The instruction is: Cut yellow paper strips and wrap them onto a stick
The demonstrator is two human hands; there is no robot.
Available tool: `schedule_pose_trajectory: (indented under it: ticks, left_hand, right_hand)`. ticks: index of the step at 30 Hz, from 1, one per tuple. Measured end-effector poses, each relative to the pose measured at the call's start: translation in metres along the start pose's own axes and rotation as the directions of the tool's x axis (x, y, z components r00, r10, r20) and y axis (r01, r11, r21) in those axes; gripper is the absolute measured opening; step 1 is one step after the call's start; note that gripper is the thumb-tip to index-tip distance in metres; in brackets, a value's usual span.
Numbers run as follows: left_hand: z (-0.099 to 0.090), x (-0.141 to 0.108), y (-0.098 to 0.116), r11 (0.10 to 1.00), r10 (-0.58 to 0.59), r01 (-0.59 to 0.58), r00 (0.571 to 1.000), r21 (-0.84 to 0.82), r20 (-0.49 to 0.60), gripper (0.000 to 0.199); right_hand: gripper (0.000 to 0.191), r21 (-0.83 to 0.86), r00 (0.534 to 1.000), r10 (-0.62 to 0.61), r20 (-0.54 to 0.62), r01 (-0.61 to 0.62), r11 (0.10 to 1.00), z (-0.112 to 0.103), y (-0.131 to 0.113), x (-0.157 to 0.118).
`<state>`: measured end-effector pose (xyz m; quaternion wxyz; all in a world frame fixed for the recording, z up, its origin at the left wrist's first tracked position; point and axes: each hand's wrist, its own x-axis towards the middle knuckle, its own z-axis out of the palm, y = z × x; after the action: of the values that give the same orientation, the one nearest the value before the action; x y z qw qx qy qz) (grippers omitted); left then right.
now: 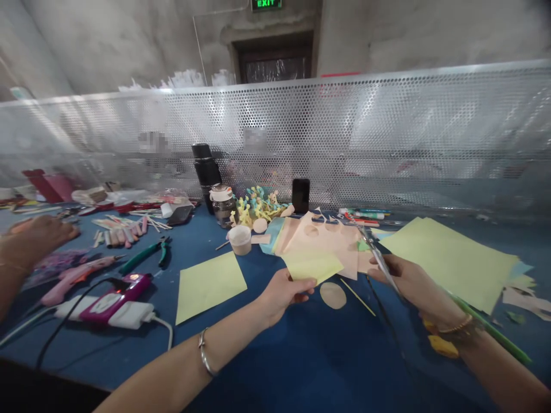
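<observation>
left forearm [235, 337] rising obliquely from the bottom edge, left hand [284, 293] pinched near center; right forearm [495, 364] entering from the lower right, right hand [411, 281] curled, right of center.

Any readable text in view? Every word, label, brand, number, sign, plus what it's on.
"EXIT": lit green sign above the doorway.
Marker pens, black flask, jar, power strip: any markings too small or blurred to read.
Scissors, held yellow paper: no legible text.
Nothing else readable.
</observation>
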<state>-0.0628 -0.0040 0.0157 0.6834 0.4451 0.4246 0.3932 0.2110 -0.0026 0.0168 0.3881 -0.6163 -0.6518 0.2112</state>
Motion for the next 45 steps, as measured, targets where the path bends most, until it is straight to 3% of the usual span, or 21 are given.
schedule_pose_trajectory:
  ticks: [3, 6, 11, 15, 21, 25, 29, 33, 37, 41, 45]
  left_hand:
    - [0.013, 0.001, 0.003, 0.998, 0.062, -0.062, 0.997, -0.011, -0.052, 0.037]
    - [0.023, 0.002, 0.002, 0.991, 0.130, -0.130, 0.984, 0.007, -0.119, 0.037]
    - [0.024, 0.003, -0.010, 0.970, 0.242, -0.237, 0.963, 0.057, -0.116, 0.037]
    - [0.018, 0.002, -0.015, 0.983, 0.174, -0.169, 0.981, 0.066, -0.080, 0.037]
    - [0.007, 0.002, -0.006, 1.000, -0.003, 0.003, 0.999, -0.016, -0.045, 0.027]
    - [0.006, -0.001, -0.004, 0.991, -0.129, 0.127, 0.991, 0.045, 0.045, 0.022]
    - [0.010, -0.003, -0.007, 0.981, -0.194, 0.192, 0.978, 0.025, 0.082, 0.032]
    - [0.010, 0.000, -0.008, 0.989, -0.138, 0.136, 0.990, -0.060, -0.033, 0.034]
    - [0.004, 0.005, -0.007, 0.989, -0.063, 0.041, 0.985, -0.139, -0.160, 0.028]
    - [0.001, 0.008, -0.005, 0.966, 0.064, -0.131, 0.956, -0.222, -0.286, 0.023]
    - [0.003, 0.006, 0.002, 0.934, 0.135, -0.236, 0.929, -0.269, -0.345, 0.024]
  right_hand:
    - [0.033, 0.316, 0.988, 0.078, 0.136, -0.118, 0.941, 0.016, -0.029, -0.009]
    - [0.036, 0.596, 0.990, 0.048, 0.136, -0.120, 0.794, 0.035, -0.049, -0.014]
    - [0.043, 0.748, 0.991, 0.130, 0.037, -0.114, 0.654, 0.052, -0.059, -0.012]
    - [0.044, 0.787, 0.984, 0.174, 0.037, -0.136, 0.602, 0.051, -0.054, -0.010]
    - [0.044, 0.748, 0.986, 0.136, 0.094, -0.160, 0.644, 0.042, -0.043, -0.010]
    - [0.042, 0.725, 0.993, 0.113, 0.031, -0.100, 0.682, 0.042, -0.039, -0.010]
    - [0.034, 0.673, 0.996, 0.083, -0.033, -0.040, 0.739, 0.044, -0.035, -0.010]
    - [0.027, 0.643, 0.997, 0.075, -0.033, -0.036, 0.765, 0.044, -0.036, -0.012]
    - [0.028, 0.646, 0.994, 0.092, 0.058, -0.108, 0.756, 0.047, -0.041, -0.018]
    - [0.029, 0.562, 0.988, 0.038, 0.150, -0.117, 0.819, 0.051, -0.047, -0.031]
    - [0.038, 0.485, 0.967, -0.070, 0.245, -0.060, 0.872, 0.053, -0.054, -0.046]
